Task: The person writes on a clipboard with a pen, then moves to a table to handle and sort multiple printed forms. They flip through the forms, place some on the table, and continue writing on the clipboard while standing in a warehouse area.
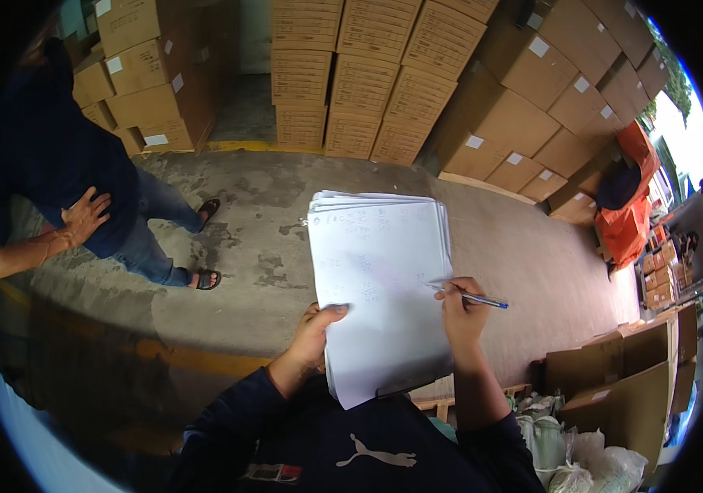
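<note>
Left hand: the left hand [314, 333] grips the left edge of a stack of papers [380, 287], thumb on top, the other fingers hidden beneath, so it is closed on the stack
Right hand: the right hand [461, 312] is closed around a blue pen [470, 297], the tip touching the top sheet near its right edge
Papers: the stack is held in the air in front of the chest, tilted away, with a dark board or clip showing at its lower edge
Step in hand: judging by the pen on the page, writing on the top sheet
Doing it well: the left hand's grip would best hold firm so the unsupported stack does not flex under the pen; light pressure and the heel of the right hand resting on the sheet would likely steady the line; the loose upper corners, which fan out, could slip if the stack tips further
Surroundings: a concrete floor [269, 246] with a yellow line, stacked cardboard boxes [384, 74] behind and to both sides, an orange tarpaulin [631, 214] at right, white sacks [581, 460] at lower right
Other person: a person in a dark shirt and jeans [64, 189] stands well apart at left, one hand on the lower back
Hidden or unclear: the marks on the sheet are too faint to make out; the left fingers under the stack and what backs the papers cannot be seen fully; the standing person is cut off by the dark rim
</note>
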Motion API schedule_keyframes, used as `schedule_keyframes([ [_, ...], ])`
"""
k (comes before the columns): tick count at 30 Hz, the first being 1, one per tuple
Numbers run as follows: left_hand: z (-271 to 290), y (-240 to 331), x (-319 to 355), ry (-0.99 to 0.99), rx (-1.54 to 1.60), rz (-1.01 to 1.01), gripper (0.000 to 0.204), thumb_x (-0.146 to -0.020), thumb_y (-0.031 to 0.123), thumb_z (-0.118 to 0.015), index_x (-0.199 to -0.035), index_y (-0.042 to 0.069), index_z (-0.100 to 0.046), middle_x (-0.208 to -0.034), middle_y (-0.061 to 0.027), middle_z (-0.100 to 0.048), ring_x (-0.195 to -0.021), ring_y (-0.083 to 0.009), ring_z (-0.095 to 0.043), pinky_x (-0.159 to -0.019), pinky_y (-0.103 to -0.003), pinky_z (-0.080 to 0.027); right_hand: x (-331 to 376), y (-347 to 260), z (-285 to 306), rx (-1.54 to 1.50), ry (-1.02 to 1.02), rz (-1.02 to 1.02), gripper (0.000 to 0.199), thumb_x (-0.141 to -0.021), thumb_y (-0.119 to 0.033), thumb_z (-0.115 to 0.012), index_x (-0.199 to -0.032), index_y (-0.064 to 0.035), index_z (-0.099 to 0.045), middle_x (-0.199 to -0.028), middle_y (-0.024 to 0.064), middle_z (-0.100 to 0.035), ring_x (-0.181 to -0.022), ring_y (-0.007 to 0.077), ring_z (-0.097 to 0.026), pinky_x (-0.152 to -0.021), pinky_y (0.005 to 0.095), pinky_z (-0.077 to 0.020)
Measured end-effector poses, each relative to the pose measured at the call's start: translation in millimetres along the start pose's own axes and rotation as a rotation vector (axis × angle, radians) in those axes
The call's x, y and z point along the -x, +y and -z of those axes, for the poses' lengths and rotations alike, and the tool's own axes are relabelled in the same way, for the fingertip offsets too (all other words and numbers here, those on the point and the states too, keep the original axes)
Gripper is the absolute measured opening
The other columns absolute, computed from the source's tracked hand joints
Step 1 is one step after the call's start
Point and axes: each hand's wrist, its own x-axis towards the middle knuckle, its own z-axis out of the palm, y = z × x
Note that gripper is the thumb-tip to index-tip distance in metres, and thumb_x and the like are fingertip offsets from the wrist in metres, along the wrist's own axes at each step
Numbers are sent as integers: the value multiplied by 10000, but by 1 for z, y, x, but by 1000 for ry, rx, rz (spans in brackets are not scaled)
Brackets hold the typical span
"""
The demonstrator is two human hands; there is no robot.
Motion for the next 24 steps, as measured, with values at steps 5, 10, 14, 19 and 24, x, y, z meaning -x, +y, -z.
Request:
schedule_keyframes([
  [5, 6, -3, -5, -42, -17, 32, 489, -894, 221, -635, -1287, -53, -535, -1125, -183, -663, -967, -263, -686, -826, -384, -578, 3, -3, 2, -28, 19, -87, 36, -925, -15, -591, -899, 3, -608, -707, 97, -661, -489, 53, -474, -442, 213, -363],
  [10, 5, -5, -6, -24, -24, 45, 497, -896, 207, -640, -1301, -56, -522, -1138, -190, -659, -979, -267, -686, -835, -386, -577, 5, -5, 5, -70, 21, -112, 20, -928, -17, -597, -933, -5, -612, -713, 78, -669, -482, 42, -465, -429, 208, -347],
  [14, 3, -3, -5, -14, -33, 59, 506, -899, 201, -634, -1316, -58, -508, -1147, -191, -656, -983, -269, -686, -835, -381, -576, 6, -6, 5, -70, 32, -137, 19, -930, -21, -599, -932, -8, -612, -710, 77, -668, -483, 43, -468, -433, 211, -361],
  [19, -1, -2, -4, 26, 21, 46, 363, -887, 171, -646, -1164, -62, -630, -1051, -163, -696, -905, -230, -693, -814, -346, -567, 7, -6, 6, -58, 20, -124, 19, -933, -30, -606, -930, -13, -613, -713, 70, -669, -490, 44, -475, -442, 209, -368],
  [24, -2, -1, -3, 18, 10, 38, 358, -889, 167, -639, -1168, -58, -629, -1051, -158, -694, -911, -225, -690, -816, -344, -563, 7, -5, 5, -52, 8, -125, 25, -934, -38, -613, -928, -14, -614, -711, 67, -670, -496, 42, -478, -451, 206, -369],
])
